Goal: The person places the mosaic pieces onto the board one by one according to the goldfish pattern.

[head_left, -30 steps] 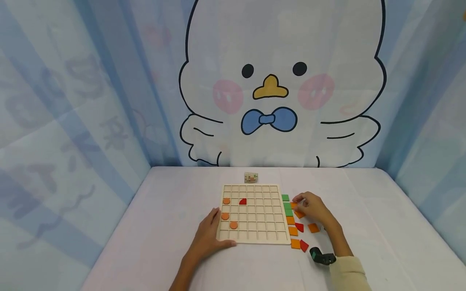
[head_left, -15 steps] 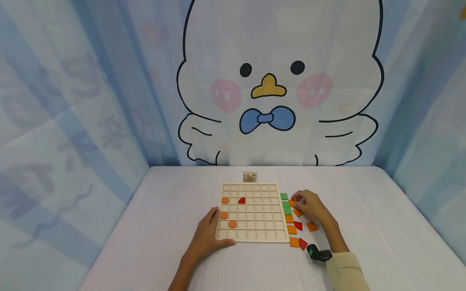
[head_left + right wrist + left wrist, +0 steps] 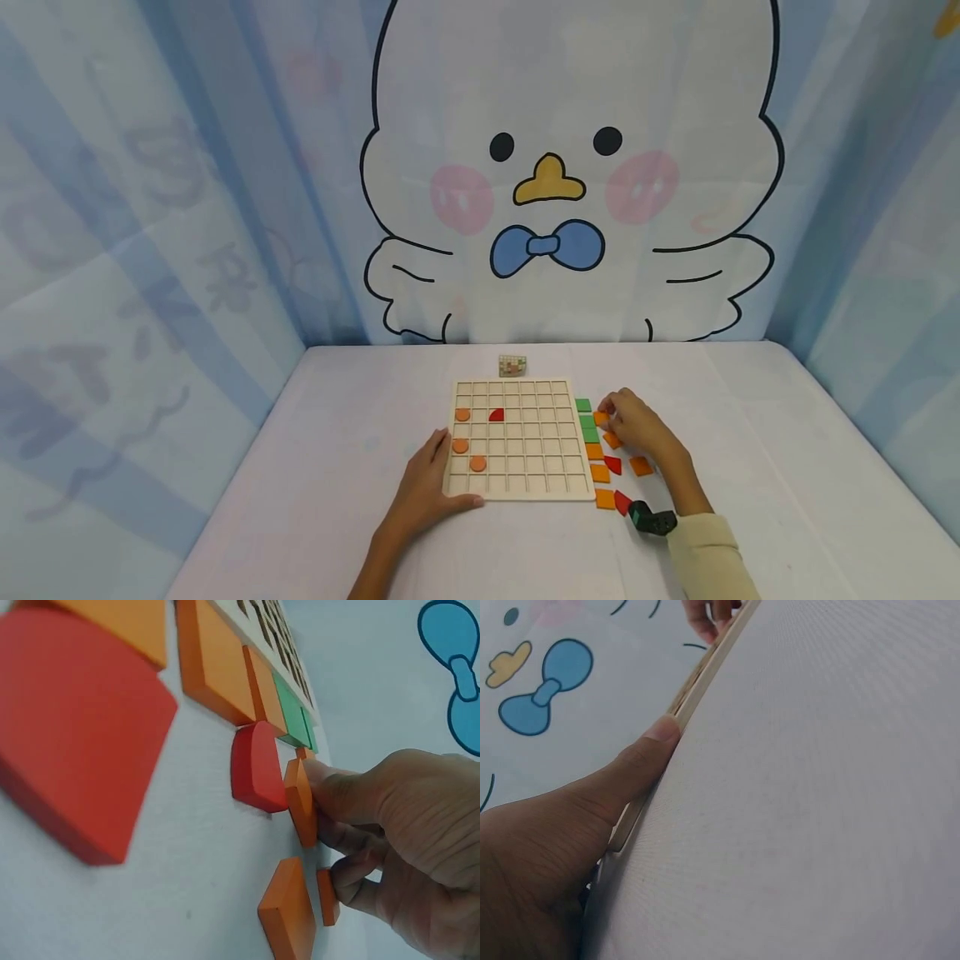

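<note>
Compared with a second ago, the person's right hand (image 3: 633,419) stays by the same orange tile (image 3: 601,417), while its black wrist camera (image 3: 651,518) has drifted in and now overlaps the nearest red piece (image 3: 622,502) in the head view. Thumb and forefinger are drawn nearly together, pinching that tile just off the right edge of the wooden board (image 3: 532,446). At the board's near left corner, the left hand (image 3: 429,487) is spread wide, thumb along the near edge, fingers against the left edge. Room lies to the right of the right hand, where the desk (image 3: 787,433) runs on to the curtain (image 3: 862,275). Left of it, space is tight: green tiles (image 3: 589,428) stand between its fingers and the board. A second orange tile (image 3: 613,440) sits right below its fingers; a rounded red piece (image 3: 612,466) and a loose orange tile (image 3: 641,466) lie nearer the person. Just beyond the left hand, three orange discs (image 3: 477,464) occupy board compartments, and a red quarter-round (image 3: 497,415) sits farther off.
</note>
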### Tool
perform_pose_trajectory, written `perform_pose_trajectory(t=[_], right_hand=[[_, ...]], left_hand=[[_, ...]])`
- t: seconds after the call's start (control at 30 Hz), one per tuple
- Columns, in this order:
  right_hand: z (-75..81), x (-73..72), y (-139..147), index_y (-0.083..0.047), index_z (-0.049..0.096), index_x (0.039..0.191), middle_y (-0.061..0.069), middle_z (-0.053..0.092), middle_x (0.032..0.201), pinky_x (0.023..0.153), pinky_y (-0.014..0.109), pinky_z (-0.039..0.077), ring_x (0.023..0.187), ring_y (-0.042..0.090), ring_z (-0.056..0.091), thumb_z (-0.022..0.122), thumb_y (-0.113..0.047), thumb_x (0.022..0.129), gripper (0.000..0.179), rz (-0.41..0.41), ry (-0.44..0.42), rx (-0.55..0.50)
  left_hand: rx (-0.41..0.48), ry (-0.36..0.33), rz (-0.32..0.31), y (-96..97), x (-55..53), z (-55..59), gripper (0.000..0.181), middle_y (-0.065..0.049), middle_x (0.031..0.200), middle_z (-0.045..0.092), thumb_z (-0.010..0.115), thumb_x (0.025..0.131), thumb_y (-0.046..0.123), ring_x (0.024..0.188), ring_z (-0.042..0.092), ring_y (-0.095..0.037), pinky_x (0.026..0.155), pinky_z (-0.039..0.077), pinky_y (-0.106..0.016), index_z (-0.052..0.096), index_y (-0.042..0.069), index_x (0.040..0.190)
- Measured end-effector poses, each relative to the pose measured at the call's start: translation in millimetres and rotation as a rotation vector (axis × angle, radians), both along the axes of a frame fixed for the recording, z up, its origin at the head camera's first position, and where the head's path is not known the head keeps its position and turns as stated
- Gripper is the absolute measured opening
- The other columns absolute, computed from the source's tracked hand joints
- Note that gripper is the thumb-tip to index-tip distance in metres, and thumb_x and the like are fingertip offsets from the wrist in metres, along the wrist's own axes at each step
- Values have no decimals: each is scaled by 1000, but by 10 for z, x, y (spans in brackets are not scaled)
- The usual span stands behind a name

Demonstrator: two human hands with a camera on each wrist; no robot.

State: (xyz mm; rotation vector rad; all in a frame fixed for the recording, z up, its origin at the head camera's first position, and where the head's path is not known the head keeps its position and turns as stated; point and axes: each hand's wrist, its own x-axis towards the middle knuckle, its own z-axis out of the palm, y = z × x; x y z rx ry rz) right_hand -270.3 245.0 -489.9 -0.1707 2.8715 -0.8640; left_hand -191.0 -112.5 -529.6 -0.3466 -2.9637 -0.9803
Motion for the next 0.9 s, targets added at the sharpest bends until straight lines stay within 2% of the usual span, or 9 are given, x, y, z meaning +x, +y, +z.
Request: perform_pose_trajectory(t=[0.23,0.37,0.5,0.67,0.9], right_hand=[[20,-18,5,-2,58,114,14,52,116,81,33,54,88,20,53,62,-13,96,22,-12,-23,35],[22,-39,14,0,56,117,15,51,118,86,35,54,92,21,53,59,-12,98,22,-10,-17,15],[7,-57,8,1,55,116,15,52,118,92,40,53,97,23,52,59,-11,97,22,11,43,-15],[-8,-51,-63,1,56,117,15,53,117,94,43,51,97,24,52,60,-12,97,24,45,102,-33],[6,-42,-247,0,56,116,13,53,116,87,40,50,93,22,53,60,-13,97,23,118,167,-11]], left_hand=[[2,23,-9,8,-13,18,124,-17,161,23,73,66,74,146,28,-36,116,31,-52,25,-1,153],[7,27,-10,6,-16,29,124,-18,160,23,74,66,73,145,29,-37,116,31,-52,25,-2,152],[8,29,-9,4,-15,31,124,-17,160,24,75,66,72,145,29,-36,116,31,-52,25,-2,152],[9,20,-5,6,6,28,123,-17,160,24,75,66,72,145,29,-37,115,32,-53,27,-1,152],[-4,19,-8,1,11,16,123,-17,161,23,74,66,73,145,29,-36,116,31,-52,26,0,153]])
